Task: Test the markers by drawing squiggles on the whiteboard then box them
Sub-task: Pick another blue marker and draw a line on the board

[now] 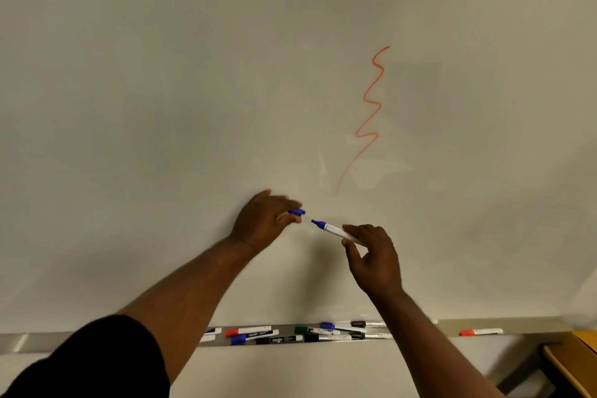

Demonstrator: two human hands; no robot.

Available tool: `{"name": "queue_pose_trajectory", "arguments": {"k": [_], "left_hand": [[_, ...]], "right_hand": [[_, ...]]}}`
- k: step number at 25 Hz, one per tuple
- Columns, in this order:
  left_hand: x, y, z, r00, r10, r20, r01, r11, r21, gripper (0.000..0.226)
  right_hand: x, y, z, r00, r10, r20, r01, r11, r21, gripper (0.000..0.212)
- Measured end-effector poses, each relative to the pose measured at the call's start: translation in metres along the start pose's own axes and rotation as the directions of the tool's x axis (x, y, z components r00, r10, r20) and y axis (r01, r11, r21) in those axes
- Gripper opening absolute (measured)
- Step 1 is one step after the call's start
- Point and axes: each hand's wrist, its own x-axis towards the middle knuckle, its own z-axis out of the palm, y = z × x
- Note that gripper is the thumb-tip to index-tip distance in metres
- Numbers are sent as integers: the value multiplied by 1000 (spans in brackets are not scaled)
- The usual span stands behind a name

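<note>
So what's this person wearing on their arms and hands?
The left hand and right hand are bare, no rings or watch visible. The left forearm and right forearm are bare. A black short sleeve covers the left upper arm; any right sleeve is out of frame.

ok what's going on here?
A person stands at the whiteboard with an uncapped blue marker. The right hand pinches its barrel in the fingers, tip bare, and the left hand holds the blue cap. One red squiggle is on the board, no blue mark yet. Spare markers lie in the tray below.
</note>
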Motion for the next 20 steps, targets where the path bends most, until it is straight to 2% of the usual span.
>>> {"name": "queue_pose_trajectory", "arguments": {"k": [2,5,14,20], "left_hand": [[-27,0,11,989,-144,33,145,989,-26,35],[-54,3,21,971,-219,98,217,976,28,38],[-108,2,35,980,-175,90,174,985,17,31],[-154,-1,52,972,-202,119,201,979,15,30]], "right_hand": [[-9,-1,3,1000,-6,27,6,1000,-7,27],[-23,-2,8,997,-12,80,14,1000,-16,26],[-53,-2,16,986,11,169,-8,1000,-15,36],[-84,2,21,976,14,219,-11,1000,-13,38]]}}
